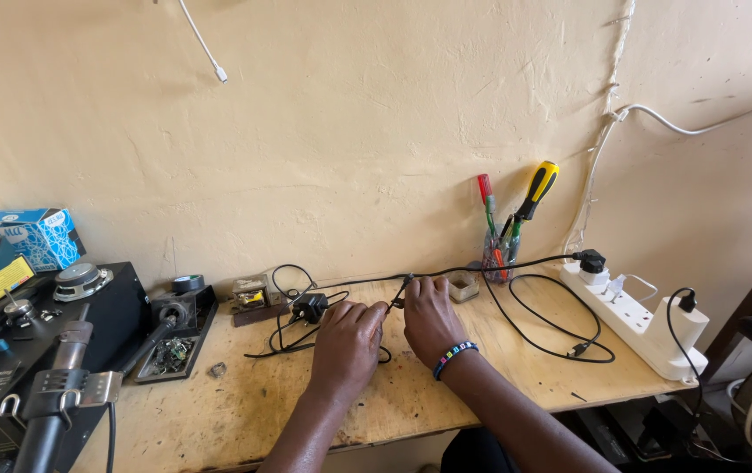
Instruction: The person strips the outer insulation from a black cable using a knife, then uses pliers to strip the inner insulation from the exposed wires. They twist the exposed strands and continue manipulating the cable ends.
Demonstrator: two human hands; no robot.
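Note:
Both my hands rest on a worn wooden bench [244, 412] near its middle. My left hand [347, 343] is curled, its fingers pinching a thin black cable [481, 267] close to a small black power adapter [310, 307]. My right hand [429, 318], with a beaded bracelet at the wrist, grips the same cable where a small black connector [407, 282] sticks up between the fingertips. The cable runs right to a black plug [592, 260] in a white power strip [635, 318].
A clear cup of screwdrivers [499, 254] stands by the wall. A black soldering station [34, 350] with a hot-air handle and a tray of parts [170, 355] fill the left side. A small transformer [251, 296], a tape roll [188, 283] and a blue box [30, 235] sit behind.

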